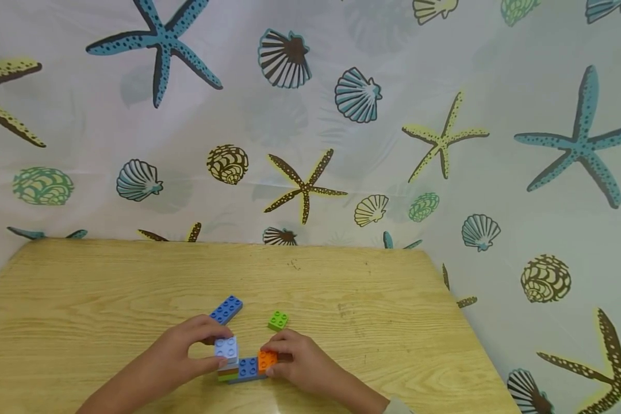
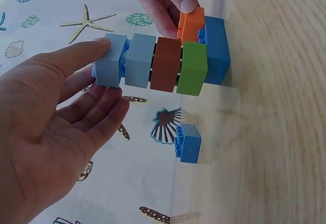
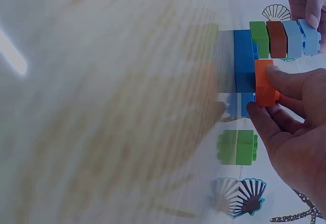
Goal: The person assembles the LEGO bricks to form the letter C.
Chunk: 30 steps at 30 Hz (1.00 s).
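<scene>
My left hand (image 1: 181,352) pinches a light blue toy brick (image 2: 109,61) at the top of a small tower. Studs show in a gap between it and a second light blue brick (image 2: 140,60). Below that come a brown brick (image 2: 165,64) and a green brick (image 2: 192,68), standing on one end of a long blue brick (image 1: 248,366). At the other end, my right hand (image 1: 307,361) pinches an orange brick (image 3: 264,83) between thumb and fingers. The orange brick sits at the blue brick's edge; whether it is fully seated I cannot tell.
A loose green brick (image 1: 278,320) lies on the wooden table (image 1: 367,310) behind the right hand. Another long blue brick (image 1: 226,309) lies beyond the left hand. Patterned cloth (image 1: 315,126) with shells and starfish hangs behind and to the right of the table.
</scene>
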{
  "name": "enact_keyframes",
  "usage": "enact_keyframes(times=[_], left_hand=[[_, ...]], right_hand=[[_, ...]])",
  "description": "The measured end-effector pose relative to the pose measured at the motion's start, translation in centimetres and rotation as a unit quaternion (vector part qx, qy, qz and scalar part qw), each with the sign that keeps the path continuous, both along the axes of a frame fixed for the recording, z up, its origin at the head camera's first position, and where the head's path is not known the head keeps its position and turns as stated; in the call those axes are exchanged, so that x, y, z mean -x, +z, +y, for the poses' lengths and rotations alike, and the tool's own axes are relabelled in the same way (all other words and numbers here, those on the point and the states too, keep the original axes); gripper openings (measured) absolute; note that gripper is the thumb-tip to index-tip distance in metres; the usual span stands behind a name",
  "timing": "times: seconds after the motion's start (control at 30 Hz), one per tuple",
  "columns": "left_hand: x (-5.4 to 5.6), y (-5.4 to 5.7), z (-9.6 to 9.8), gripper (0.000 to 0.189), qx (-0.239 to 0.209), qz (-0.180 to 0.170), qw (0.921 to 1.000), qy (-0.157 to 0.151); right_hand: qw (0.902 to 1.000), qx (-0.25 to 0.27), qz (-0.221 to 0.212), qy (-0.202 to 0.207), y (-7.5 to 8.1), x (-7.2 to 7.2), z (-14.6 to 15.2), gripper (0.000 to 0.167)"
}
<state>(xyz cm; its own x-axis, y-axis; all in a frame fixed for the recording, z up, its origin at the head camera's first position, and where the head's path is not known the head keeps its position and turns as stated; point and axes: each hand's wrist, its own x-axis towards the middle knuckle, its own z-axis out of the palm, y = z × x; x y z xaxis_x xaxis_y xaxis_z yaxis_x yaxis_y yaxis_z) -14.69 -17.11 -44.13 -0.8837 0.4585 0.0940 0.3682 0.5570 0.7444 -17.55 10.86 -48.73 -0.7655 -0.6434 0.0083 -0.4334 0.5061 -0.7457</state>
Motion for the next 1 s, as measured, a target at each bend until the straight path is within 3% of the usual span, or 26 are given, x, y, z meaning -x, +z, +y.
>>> enact_keyframes(times=[0.27,0.9,1.0], left_hand=[[-0.05,-0.17,0.25,0.034,-0.001,-0.026,0.9996,0.011],[-0.20,-0.37,0.40,0.036,-0.001,-0.029,0.9996,0.007],[0.00,-0.62,0.23,0.037,-0.014,-0.032,0.9992,0.019]], right_hand=[[1.0000,0.003,-0.001,0.000,-0.10,0.03,-0.04,0.032],[0.9999,-0.002,-0.015,-0.008,-0.15,0.06,-0.10,0.032],[0.9999,-0.003,-0.011,-0.005,-0.09,0.05,-0.10,0.032]])
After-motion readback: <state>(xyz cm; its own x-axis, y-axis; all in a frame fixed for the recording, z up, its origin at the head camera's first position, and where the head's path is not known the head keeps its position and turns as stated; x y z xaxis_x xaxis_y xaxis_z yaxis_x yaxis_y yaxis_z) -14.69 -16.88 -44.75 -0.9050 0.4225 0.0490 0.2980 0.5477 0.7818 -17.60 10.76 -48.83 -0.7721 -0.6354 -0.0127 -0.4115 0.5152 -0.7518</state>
